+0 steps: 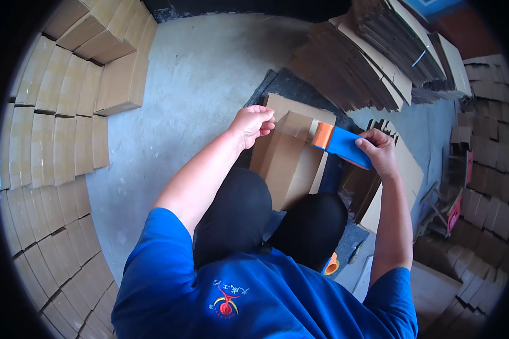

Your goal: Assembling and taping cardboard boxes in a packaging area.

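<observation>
My right hand (379, 151) grips a blue and orange tape dispenser (345, 144) by its blue end, just above the right side of a cardboard box (288, 166). A brownish strip of tape (295, 125) seems to stretch leftward from the dispenser over the top of the box. At the box's far left edge, my left hand (255, 124) has its fingers curled in a pinch. Whatever lies between those fingertips is too small to make out. The box rests in front of my knees, with a flap standing out at its far side.
Stacked closed cartons (54, 141) form a wall on the left. Flattened cardboard sheets (373, 56) are piled at the far right, and more flat sheets (404, 175) lean beside the box. An orange tape roll (332, 264) is by my right knee. More cartons (486, 169) line the right.
</observation>
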